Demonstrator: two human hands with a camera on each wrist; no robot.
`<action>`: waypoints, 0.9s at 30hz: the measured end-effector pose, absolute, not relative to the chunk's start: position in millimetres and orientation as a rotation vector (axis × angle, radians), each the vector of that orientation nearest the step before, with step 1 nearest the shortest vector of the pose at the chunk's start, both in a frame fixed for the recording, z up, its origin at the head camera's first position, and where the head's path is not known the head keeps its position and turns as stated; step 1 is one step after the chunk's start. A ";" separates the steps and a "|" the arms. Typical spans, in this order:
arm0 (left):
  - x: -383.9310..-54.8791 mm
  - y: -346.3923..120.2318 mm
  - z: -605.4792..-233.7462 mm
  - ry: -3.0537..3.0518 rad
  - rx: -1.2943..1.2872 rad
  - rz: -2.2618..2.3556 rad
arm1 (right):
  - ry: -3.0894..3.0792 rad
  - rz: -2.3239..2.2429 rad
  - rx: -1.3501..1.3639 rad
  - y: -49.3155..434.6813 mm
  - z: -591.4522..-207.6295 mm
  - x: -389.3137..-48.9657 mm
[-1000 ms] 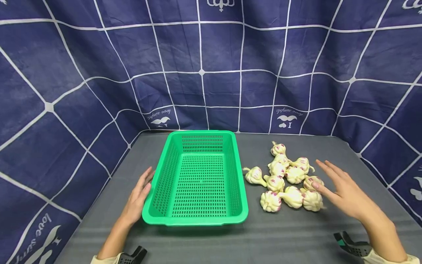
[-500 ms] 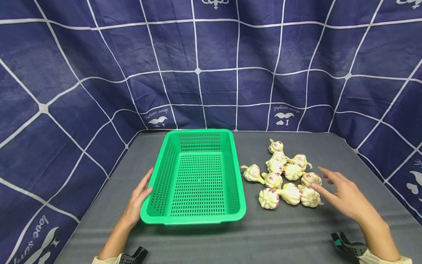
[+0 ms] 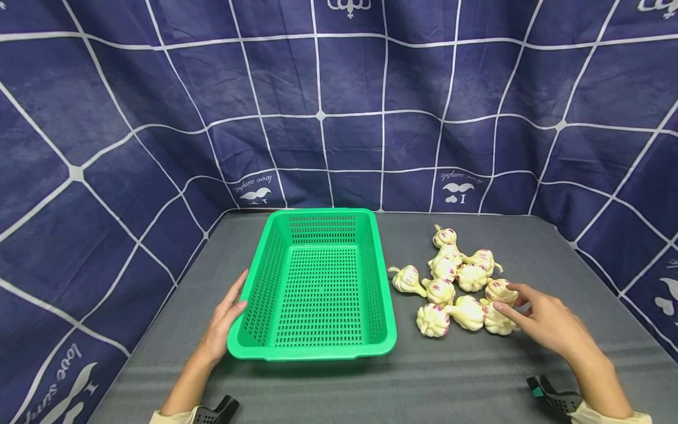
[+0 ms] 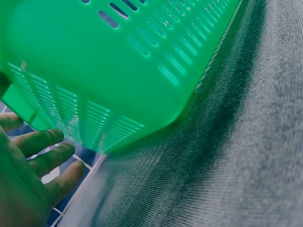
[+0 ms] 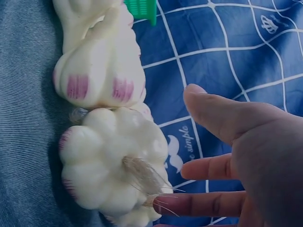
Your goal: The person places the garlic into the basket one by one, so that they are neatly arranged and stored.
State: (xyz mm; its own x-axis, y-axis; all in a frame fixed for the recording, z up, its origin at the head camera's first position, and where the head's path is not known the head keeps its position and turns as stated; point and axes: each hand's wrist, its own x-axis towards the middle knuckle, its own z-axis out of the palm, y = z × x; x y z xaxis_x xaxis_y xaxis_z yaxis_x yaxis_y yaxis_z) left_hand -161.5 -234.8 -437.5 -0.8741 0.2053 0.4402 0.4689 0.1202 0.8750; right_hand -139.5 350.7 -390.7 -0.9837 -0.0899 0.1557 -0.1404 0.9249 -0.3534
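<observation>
A green plastic basket (image 3: pixel 318 351) with slotted walls stands left of centre on the grey cloth. My left hand (image 3: pixel 218 327) is at its left side, thumb against the rim and the other fingers extended along the outer wall. In the left wrist view those fingers (image 4: pixel 47 163) are loosely spread beside the slotted wall. Several garlic bulbs (image 3: pixel 468 313) with purple marks lie clustered right of the basket. My right hand (image 3: pixel 548 321) hovers at the cluster's right edge, thumb and fingers apart around the nearest bulb (image 5: pixel 113 163). One fingertip appears close to its roots; whether it touches, I cannot tell.
A dark blue curtain (image 3: pixel 349 141) with white lines hangs behind and at both sides of the grey cloth-covered table (image 3: pixel 328 394). One garlic bulb (image 3: pixel 408 280) lies nearest the basket's right wall. Black straps (image 3: pixel 561 397) sit at the wrists.
My right hand has moved left and slightly down to the rightmost bulbs, its fingers bending a little more. The left hand has stayed at the basket's side. Basket and bulbs have not moved.
</observation>
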 end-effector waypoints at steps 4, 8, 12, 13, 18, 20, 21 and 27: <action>-161.2 -235.2 -438.0 -2.184 -0.674 -1.857 | -2.963 0.581 0.193 349.3 -394.8 -139.0; -161.3 -235.5 -438.2 -2.178 -0.687 -1.879 | -2.958 0.601 0.215 348.6 -398.8 -138.4; -161.3 -235.5 -439.0 -2.201 -0.676 -1.843 | -2.970 0.609 0.232 348.5 -402.5 -139.1; -161.3 -235.4 -439.3 -2.210 -0.666 -1.829 | -2.970 0.609 0.235 348.2 -403.2 -139.3; -161.6 -235.2 -439.8 -2.240 -0.622 -1.788 | -2.973 0.599 0.236 346.6 -405.0 -139.8; -161.9 -235.3 -439.9 -2.232 -0.629 -1.801 | -2.972 0.598 0.241 346.3 -405.4 -139.8; -162.1 -235.3 -440.0 -2.228 -0.634 -1.802 | -2.972 0.596 0.245 346.6 -405.5 -139.9; -163.1 -236.1 -439.9 -2.199 -0.675 -1.818 | -2.966 0.595 0.250 346.5 -405.7 -139.5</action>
